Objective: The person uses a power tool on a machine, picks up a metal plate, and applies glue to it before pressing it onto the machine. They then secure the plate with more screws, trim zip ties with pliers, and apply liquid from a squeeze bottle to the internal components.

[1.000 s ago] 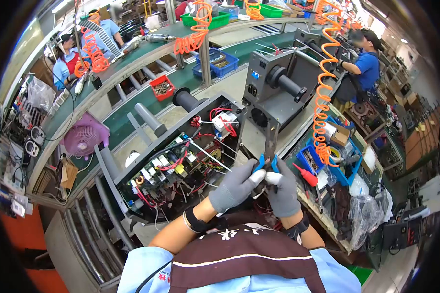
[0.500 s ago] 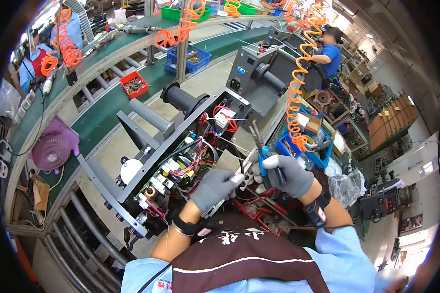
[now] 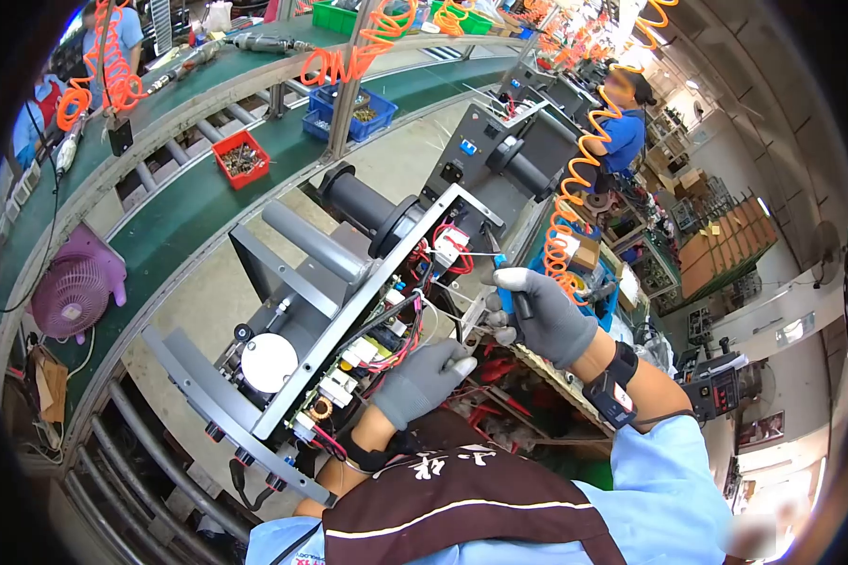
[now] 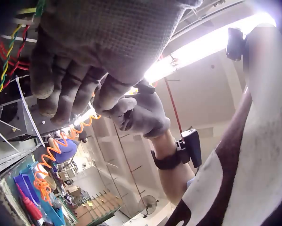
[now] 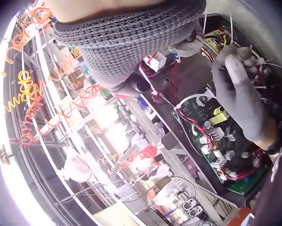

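My gloved right hand [image 3: 554, 320] grips blue-handled pliers [image 3: 505, 298], their tips toward the near side of an open grey machine housing [image 3: 349, 325]. My gloved left hand [image 3: 420, 384] is lower, over the wiring, with its thumb stretched out. From the left wrist, the left hand's fingers [image 4: 68, 92] hang loosely bent, and nothing shows between them. A green circuit board [image 5: 244, 186] with red wires and white connectors fills part of the housing. Thin white cable ties [image 5: 231, 23] stick up near the left hand. The pliers' tips are hard to make out among the wires.
A second grey machine [image 3: 471, 160] stands beyond the first on the line. An orange coiled hose [image 3: 567, 202] hangs at the right. A red bin [image 3: 240, 162] of small parts, blue bins [image 3: 375, 113] and a purple fan [image 3: 75, 294] are around. Another person [image 3: 622, 132] works farther off.
Both hands were together at the pliers; they have parted, and the right hand now holds the pliers alone. The left hand moved over the wiring. The head view has shifted, bringing the housing closer.
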Demonstrator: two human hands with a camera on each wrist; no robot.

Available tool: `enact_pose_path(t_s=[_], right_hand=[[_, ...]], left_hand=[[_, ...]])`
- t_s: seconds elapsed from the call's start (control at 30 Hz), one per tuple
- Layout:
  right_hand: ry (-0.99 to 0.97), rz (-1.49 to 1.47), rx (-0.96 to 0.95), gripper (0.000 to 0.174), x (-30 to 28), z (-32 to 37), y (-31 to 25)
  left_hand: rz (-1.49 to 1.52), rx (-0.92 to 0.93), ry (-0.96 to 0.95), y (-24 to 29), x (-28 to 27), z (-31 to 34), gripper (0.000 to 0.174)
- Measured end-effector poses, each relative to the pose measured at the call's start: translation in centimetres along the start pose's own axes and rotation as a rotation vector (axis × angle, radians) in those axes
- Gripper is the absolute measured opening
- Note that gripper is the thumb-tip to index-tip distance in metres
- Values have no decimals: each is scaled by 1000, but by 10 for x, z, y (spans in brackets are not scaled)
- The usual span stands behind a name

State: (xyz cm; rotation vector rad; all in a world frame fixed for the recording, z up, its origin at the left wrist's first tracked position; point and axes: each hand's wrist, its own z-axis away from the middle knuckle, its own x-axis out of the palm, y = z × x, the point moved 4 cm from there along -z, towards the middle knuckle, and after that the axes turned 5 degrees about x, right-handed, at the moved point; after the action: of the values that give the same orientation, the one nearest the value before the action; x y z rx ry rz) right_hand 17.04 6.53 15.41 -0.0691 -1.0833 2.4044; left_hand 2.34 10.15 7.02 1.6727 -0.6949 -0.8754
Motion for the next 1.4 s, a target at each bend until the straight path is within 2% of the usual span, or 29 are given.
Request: enact_pose_path(t_s=[0.17, 0.27, 0.33, 0.43, 0.5, 0.57, 0.6, 0.67, 0.73, 0.93, 1.0, 1.13, 1.33, 1.4], right_hand=[[59, -57, 4, 22, 17, 6, -1], [79, -66, 8, 19, 26, 7, -3], [189, -44, -23, 18, 29, 10, -4], [96, -60, -7, 17, 23, 5, -1], [119, -95, -6, 16, 16, -1, 5], [138, -136, -35, 14, 15, -3, 11], [133, -143, -39, 14, 17, -4, 14], [93, -285, -110, 19, 20, -6, 20], [-10, -380, -179, 16, 16, -18, 34], [-234, -661, -303, 36, 24, -43, 61], [-426, -768, -392, 44, 29, -50, 63], [-575, -837, -468, 49, 31, -62, 66], [-634, -843, -501, 50, 31, -65, 65], [-505, -800, -427, 51, 27, -58, 64]], left_hand=[[45, 30, 18, -2, 1, 2, 26], [-6, -5, -34, -1, 1, 2, 28], [-12, -3, -35, -1, 0, 3, 29], [-23, 20, -22, -4, 1, 4, 31], [-30, 38, -14, -5, 0, 6, 31], [53, -28, -151, -6, 0, 7, 34], [44, -28, -154, -7, -1, 7, 34], [-48, 35, -156, -7, -2, 8, 36], [-75, 74, -150, -8, -1, 8, 37], [-168, 124, -147, -5, -3, 7, 32], [-184, 117, -165, -5, -3, 6, 31], [-214, 86, -171, -16, -2, 7, 29], [-255, 73, -143, -19, 0, 5, 29], [-218, 93, -157, -14, 1, 1, 30]])
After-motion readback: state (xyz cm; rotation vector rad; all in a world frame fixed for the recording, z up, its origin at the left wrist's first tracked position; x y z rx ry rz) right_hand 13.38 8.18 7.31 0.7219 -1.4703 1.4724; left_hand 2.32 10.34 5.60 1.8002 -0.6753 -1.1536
